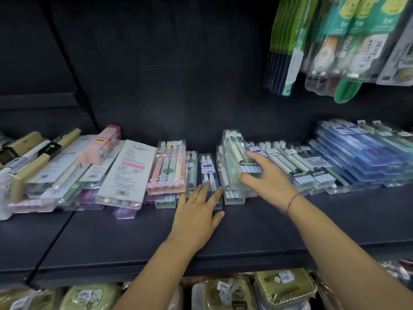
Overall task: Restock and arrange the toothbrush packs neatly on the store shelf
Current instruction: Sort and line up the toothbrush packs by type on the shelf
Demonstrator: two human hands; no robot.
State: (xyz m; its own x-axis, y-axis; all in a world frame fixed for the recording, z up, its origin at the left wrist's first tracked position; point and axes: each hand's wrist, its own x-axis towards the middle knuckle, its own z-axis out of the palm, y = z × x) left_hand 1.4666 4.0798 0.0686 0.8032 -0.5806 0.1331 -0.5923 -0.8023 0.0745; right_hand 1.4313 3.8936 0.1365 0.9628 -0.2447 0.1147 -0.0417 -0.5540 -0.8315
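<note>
Dark matte shelf (245,231) is holding glossy clear-plastic packs, about half sorted.

- Left hand (197,212) is lying flat, fingers straight, on the narrow blue-labelled toothbrush pack (207,168).
- Just right of that pack, right hand (267,179) is resting spread and unclenched on the leaning green-and-cream stack (232,153).
- Farther right, blue packs (357,157) are lying in tidy overlapped rows.
- Left of it, white card boxes (129,171) are lying askew and, by my judgement, waiting to be straightened.
</note>
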